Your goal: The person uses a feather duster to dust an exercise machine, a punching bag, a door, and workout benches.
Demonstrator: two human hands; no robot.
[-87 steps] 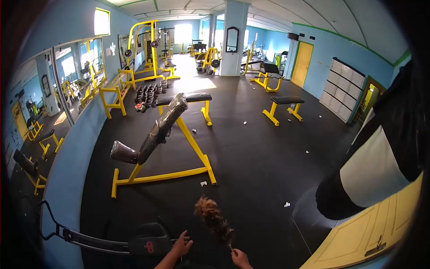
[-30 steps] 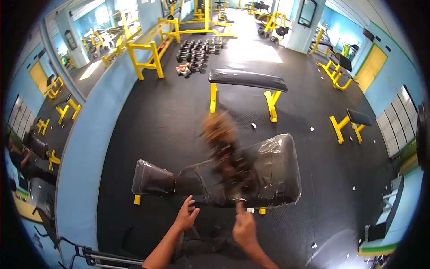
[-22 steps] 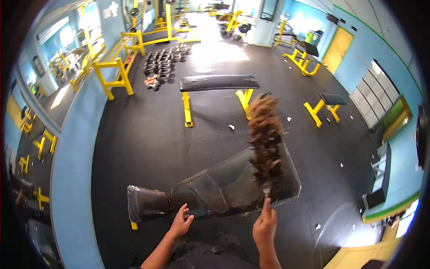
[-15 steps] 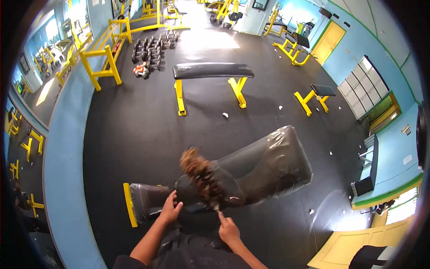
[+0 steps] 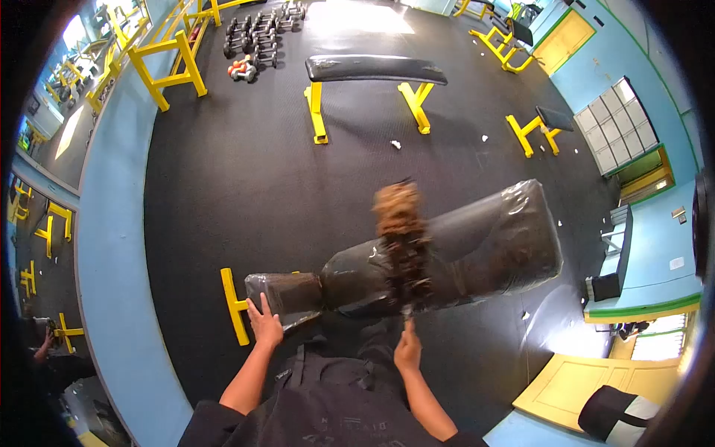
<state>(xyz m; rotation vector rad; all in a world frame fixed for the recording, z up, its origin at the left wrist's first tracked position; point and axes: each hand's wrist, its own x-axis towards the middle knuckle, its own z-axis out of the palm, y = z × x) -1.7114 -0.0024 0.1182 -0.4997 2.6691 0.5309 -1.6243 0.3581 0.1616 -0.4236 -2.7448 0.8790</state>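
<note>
A brown feather duster (image 5: pixel 403 249) stretches across the black padded weight bench (image 5: pixel 491 242), its fluffy end reaching past the far edge of the padding. My right hand (image 5: pixel 407 350) is closed around its handle at the near side of the bench. Clear plastic wrap covers the bench pads. My left hand (image 5: pixel 266 325) lies against the small end pad (image 5: pixel 287 290) with its fingers spread, close to the yellow foot bar (image 5: pixel 234 307). Blur softens the duster's tip.
Another black bench (image 5: pixel 376 69) on yellow legs stands ahead. Rows of dumbbells (image 5: pixel 261 33) sit on the floor near a yellow rack (image 5: pixel 167 71). A smaller bench (image 5: pixel 540 128) and grey lockers (image 5: pixel 617 125) are at right. White scraps (image 5: pixel 395 144) dot the floor. A mirrored wall runs along the left.
The feather duster and my right hand have moved right along the bench. My left hand has shifted toward the bench's left end. The view has tilted down.
</note>
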